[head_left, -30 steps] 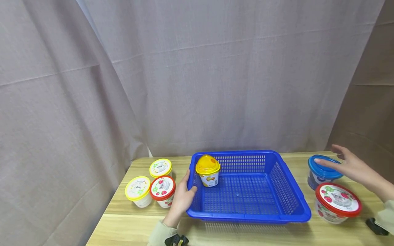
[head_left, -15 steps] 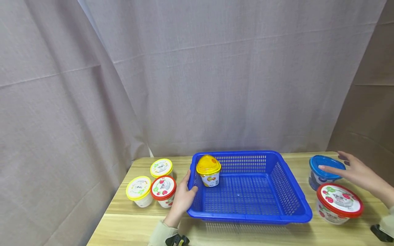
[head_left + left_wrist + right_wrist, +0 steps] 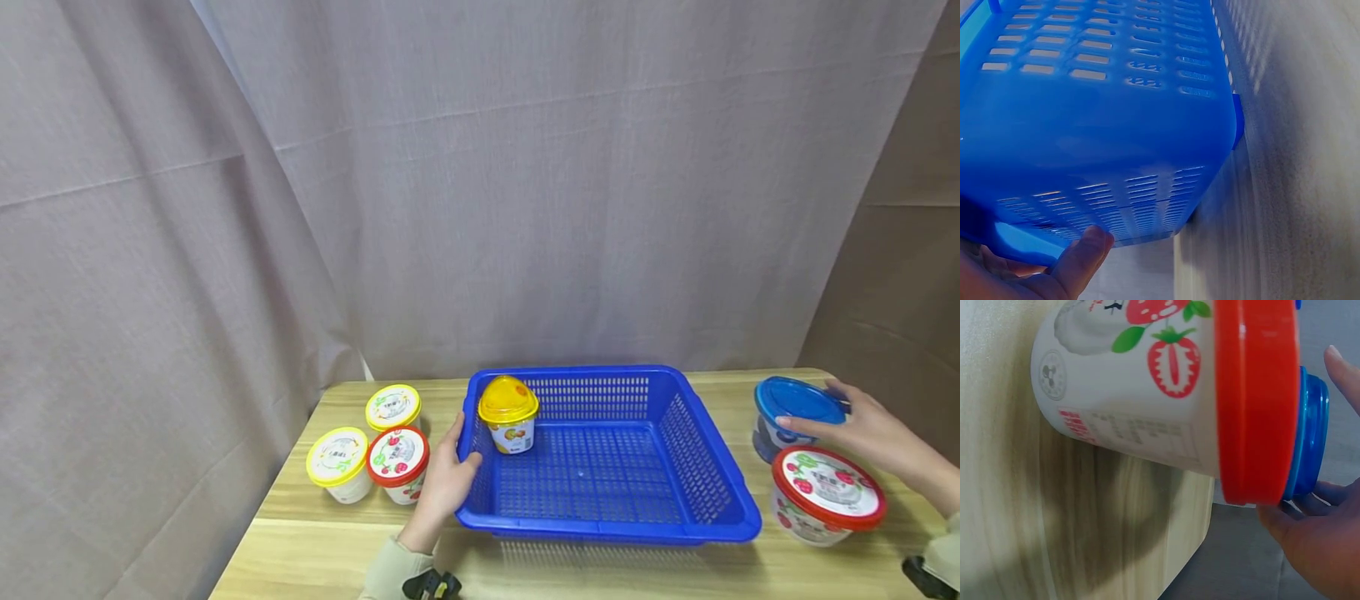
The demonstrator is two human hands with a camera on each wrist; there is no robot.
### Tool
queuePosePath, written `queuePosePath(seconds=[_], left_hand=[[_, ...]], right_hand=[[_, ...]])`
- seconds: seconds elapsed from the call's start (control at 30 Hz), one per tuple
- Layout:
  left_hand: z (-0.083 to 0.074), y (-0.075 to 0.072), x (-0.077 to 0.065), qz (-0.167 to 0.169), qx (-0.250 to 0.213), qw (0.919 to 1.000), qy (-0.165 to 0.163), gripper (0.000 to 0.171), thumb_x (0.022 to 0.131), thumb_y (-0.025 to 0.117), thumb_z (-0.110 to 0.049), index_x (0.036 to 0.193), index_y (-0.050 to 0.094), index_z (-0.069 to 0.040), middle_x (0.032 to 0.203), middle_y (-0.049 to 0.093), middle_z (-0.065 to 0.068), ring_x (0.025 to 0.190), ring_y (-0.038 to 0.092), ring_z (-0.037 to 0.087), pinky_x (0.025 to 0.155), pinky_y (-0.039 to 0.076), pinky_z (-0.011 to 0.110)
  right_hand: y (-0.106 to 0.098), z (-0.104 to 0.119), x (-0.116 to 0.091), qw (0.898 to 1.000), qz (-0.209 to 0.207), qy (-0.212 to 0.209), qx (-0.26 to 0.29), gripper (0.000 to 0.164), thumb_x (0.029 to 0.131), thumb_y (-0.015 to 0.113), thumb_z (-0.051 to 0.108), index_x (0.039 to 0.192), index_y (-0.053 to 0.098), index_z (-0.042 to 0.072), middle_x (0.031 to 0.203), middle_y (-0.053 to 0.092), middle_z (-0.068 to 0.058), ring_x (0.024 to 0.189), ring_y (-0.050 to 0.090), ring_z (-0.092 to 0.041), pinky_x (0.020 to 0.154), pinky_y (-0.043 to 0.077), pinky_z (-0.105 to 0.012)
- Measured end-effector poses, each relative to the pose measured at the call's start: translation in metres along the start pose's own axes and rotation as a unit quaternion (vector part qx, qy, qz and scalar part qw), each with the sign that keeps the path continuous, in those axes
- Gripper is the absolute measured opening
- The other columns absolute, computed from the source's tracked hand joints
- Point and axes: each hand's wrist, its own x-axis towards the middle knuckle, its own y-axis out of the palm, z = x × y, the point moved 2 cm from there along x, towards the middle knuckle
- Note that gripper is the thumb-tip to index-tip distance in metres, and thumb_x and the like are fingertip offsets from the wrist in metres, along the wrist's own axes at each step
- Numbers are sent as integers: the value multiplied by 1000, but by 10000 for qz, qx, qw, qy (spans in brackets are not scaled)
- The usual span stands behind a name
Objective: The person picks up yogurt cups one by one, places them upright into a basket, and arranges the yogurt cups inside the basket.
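My left hand (image 3: 447,479) holds the left rim of a blue plastic basket (image 3: 622,532), thumb over the rim. In the left wrist view, fingers (image 3: 1088,253) lie by the basket's slotted wall (image 3: 1085,119). Far right, my right hand (image 3: 870,429) is spread around a blue-lidded tub (image 3: 798,400), thumb in front and other fingers at the right side. In the right wrist view, fingertips are right at the blue lid (image 3: 1313,437), while the thumb shows a gap from it. A red-lidded tub with strawberry pictures (image 3: 827,492) stands just in front, partly hiding the blue-lidded one.
Inside the basket, at its back left, stands a tub with a domed yellow lid (image 3: 508,404). Left of the basket are two yellow-lidded tubs (image 3: 337,458) and a smaller red-lidded tub (image 3: 398,458). A grey curtain (image 3: 525,208) hangs behind the wooden table (image 3: 300,558).
My right hand has come down around the blue-lidded tub, its thumb now lower at the front. The left hand and the basket stay put.
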Motion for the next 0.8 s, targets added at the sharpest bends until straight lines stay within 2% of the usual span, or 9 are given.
queuePosePath(seconds=[0.17, 0.5, 0.8], left_hand=[[-2, -1, -1, 25, 6, 10000, 28, 69, 87, 61, 3, 152, 36, 7, 150, 43, 29, 133, 46, 40, 109, 37, 57], [0, 0, -1, 22, 20, 10000, 12, 69, 88, 62, 2, 152, 36, 7, 149, 44, 29, 132, 47, 39, 108, 39, 57], [5, 1, 2, 10, -40, 10000, -48, 69, 88, 60, 2, 152, 36, 6, 150, 44, 27, 131, 49, 37, 108, 40, 54]], right_hand=[[2, -4, 2, 9999, -17, -125, -10, 117, 94, 62, 55, 146, -10, -21, 133, 17, -59, 116, 27, -75, 88, 36, -79], [7, -7, 1, 9998, -192, -92, 63, 116, 94, 63, 53, 145, -8, -24, 130, 21, -59, 112, 32, -73, 87, 39, -78], [13, -15, 2, 9994, -45, 63, 336, 116, 95, 61, 54, 145, -10, -23, 129, 23, -58, 110, 36, -70, 83, 45, -74]])
